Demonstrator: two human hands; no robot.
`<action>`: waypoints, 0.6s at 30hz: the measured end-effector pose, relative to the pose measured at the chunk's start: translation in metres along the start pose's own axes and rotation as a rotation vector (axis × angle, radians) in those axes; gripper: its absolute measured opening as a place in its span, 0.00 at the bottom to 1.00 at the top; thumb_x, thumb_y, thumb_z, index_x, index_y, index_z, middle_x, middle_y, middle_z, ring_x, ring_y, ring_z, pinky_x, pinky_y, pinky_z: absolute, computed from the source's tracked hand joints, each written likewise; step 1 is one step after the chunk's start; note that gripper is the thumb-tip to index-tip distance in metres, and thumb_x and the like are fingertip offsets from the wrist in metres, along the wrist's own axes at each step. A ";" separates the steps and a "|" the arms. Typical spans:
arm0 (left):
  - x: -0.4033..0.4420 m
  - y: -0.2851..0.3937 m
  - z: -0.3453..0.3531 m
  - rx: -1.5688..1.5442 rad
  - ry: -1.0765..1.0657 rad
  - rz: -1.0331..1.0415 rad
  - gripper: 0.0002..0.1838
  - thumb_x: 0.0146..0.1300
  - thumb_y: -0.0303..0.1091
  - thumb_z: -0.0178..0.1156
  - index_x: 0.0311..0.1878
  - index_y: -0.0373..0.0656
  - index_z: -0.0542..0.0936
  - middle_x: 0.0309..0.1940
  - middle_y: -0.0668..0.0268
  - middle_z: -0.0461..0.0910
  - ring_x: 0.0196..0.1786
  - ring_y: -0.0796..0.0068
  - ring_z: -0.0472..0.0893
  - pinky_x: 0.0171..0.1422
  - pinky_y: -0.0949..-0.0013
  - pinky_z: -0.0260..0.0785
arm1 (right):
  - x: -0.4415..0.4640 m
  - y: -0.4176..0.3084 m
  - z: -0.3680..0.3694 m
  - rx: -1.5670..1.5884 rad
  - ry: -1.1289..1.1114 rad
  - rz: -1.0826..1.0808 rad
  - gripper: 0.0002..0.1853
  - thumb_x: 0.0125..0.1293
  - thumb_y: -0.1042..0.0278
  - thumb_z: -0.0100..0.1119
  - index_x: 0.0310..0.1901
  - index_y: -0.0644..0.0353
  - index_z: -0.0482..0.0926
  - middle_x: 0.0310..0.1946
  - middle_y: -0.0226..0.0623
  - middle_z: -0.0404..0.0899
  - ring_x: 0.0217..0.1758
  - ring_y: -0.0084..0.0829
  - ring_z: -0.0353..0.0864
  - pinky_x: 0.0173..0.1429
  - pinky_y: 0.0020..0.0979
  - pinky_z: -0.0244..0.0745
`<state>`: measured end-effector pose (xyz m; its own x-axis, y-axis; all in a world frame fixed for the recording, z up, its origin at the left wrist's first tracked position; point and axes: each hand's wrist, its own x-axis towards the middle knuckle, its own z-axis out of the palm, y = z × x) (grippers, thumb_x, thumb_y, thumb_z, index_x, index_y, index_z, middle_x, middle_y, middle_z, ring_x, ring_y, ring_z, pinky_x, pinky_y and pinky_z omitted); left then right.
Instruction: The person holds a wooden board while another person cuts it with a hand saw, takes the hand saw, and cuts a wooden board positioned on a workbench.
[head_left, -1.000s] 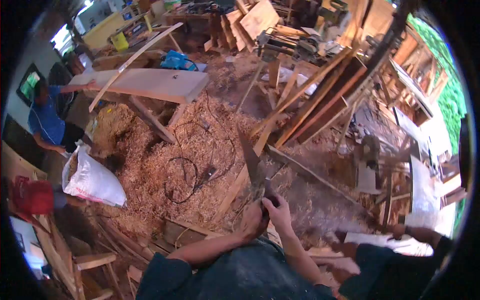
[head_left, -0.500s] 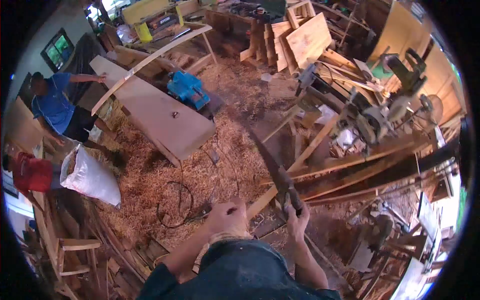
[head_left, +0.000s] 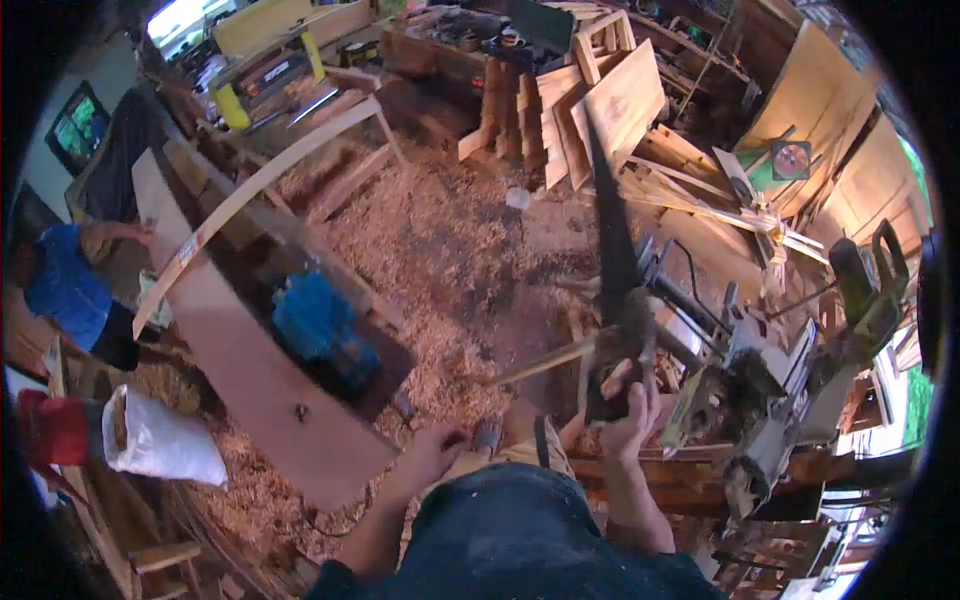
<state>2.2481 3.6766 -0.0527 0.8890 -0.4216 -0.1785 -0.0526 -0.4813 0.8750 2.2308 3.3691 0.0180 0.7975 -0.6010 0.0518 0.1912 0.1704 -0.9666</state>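
In my right hand [head_left: 630, 410] is a handsaw [head_left: 612, 225], gripped at its handle. Its dark tapered blade points up and away from me, with the tip over the stacked wooden panels [head_left: 622, 100]. My left hand [head_left: 438, 448] hangs low in front of my body, its fingers curled, with nothing visible in them. Just left of that hand lies the near end of a long, wide board [head_left: 290, 410]. Beside the board sits a blue power machine [head_left: 322, 325], slightly blurred.
A person in a blue shirt [head_left: 70, 285] has a hand at the board's far end. Another in red [head_left: 58, 430] stands by a white sack [head_left: 165, 440]. Wood shavings [head_left: 440, 230] cover the floor. A machine with metal parts [head_left: 760, 390] stands close on my right.
My right hand has raised the saw, its blade swinging from up-left to nearly upright. My left hand has shifted slightly left and down. The whole view has turned, moving the board and people leftward.
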 end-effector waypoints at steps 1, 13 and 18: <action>0.014 -0.001 -0.008 -0.002 -0.047 -0.037 0.14 0.64 0.39 0.68 0.45 0.37 0.84 0.32 0.58 0.85 0.34 0.73 0.83 0.40 0.65 0.75 | 0.024 0.005 0.005 0.019 0.035 -0.025 0.11 0.69 0.67 0.55 0.49 0.62 0.76 0.39 0.29 0.77 0.40 0.24 0.74 0.48 0.27 0.67; 0.164 -0.005 -0.072 -0.427 0.209 -0.495 0.13 0.67 0.37 0.66 0.45 0.37 0.84 0.27 0.68 0.82 0.28 0.81 0.79 0.33 0.73 0.72 | 0.345 0.045 0.135 -0.128 0.120 0.021 0.06 0.67 0.67 0.62 0.35 0.58 0.78 0.29 0.24 0.76 0.32 0.18 0.71 0.38 0.26 0.67; 0.343 0.009 -0.109 -0.494 0.190 -0.440 0.11 0.67 0.31 0.65 0.48 0.35 0.83 0.35 0.65 0.84 0.37 0.79 0.82 0.41 0.73 0.77 | 0.484 0.092 0.169 -0.028 0.245 0.134 0.08 0.66 0.67 0.63 0.42 0.62 0.80 0.33 0.26 0.77 0.34 0.20 0.73 0.39 0.27 0.69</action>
<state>2.6017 3.6110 -0.0568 0.8469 -0.1032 -0.5217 0.5050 -0.1514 0.8497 2.7313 3.2264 -0.0037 0.6521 -0.7458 -0.1359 0.0746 0.2416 -0.9675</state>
